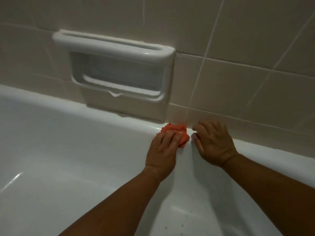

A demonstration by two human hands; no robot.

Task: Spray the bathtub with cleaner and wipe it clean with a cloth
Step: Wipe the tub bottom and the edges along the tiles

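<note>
A small orange cloth (179, 132) lies bunched on the far rim of the white bathtub (102, 114), just below the tiled wall. My left hand (163, 149) presses it flat against the rim with straight fingers, covering most of it. Just to its right, my right hand (214, 143) rests on the same rim, holding nothing; its fingertips bend where they meet the wall. No spray bottle is in view.
A white ceramic soap dish with a grab bar (115, 68) is set into the beige tiled wall (238, 48), above and left of the hands. The tub's inner wall and glossy basin (51, 167) slope down towards me.
</note>
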